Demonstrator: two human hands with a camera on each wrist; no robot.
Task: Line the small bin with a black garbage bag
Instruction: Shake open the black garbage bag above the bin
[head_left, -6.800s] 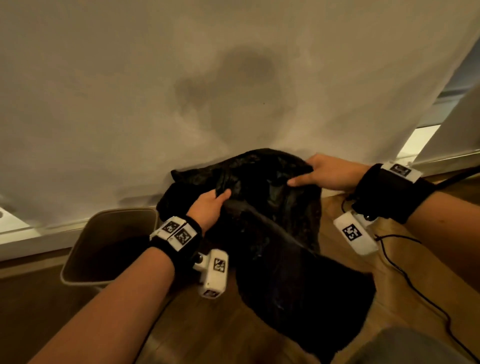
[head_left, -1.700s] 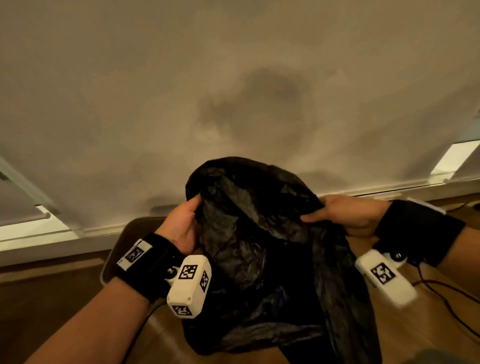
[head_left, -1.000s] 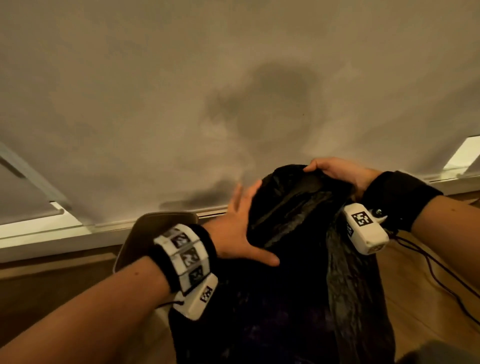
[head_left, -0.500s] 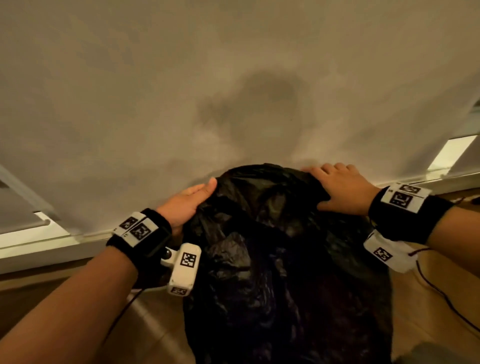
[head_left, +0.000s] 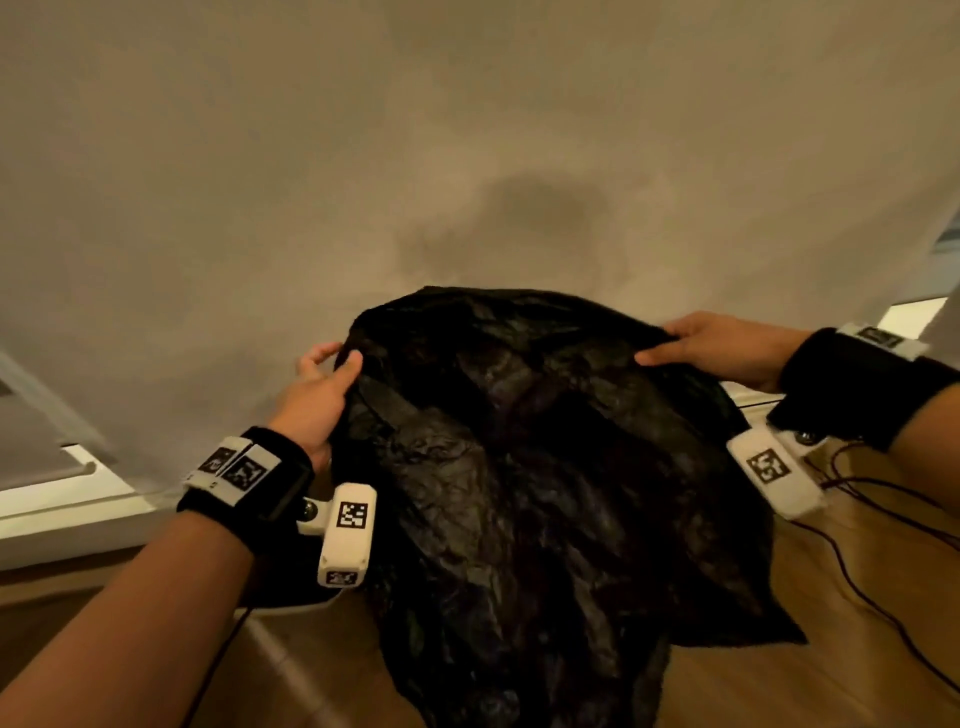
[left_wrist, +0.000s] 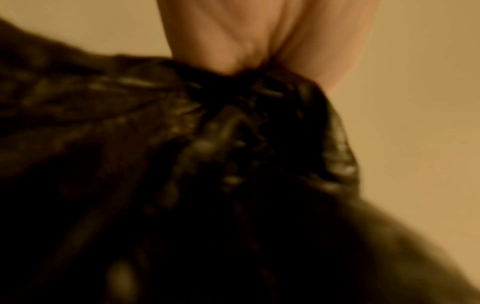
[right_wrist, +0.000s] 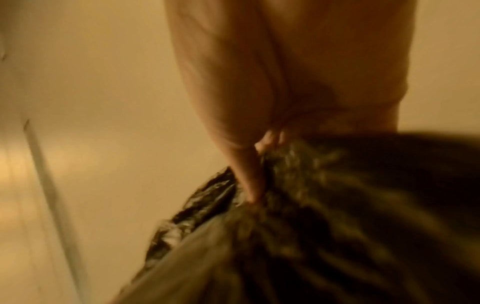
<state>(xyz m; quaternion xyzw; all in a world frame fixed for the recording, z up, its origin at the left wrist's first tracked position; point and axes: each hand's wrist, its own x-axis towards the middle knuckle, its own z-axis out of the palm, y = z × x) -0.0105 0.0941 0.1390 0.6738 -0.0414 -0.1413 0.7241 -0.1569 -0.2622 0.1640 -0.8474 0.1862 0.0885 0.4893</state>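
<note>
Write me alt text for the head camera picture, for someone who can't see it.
Two hands hold a crumpled black garbage bag spread between them in front of a pale wall: the left hand pinches its left edge, the right hand grips its right edge. The bag hangs down over a wooden floor.

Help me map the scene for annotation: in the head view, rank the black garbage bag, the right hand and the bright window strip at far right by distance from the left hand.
1. Black garbage bag, pinched at its left edge by the left hand.
2. Right hand, across the bag, gripping its right edge.
3. Bright window strip, at the far right edge, beyond the right hand.
</note>
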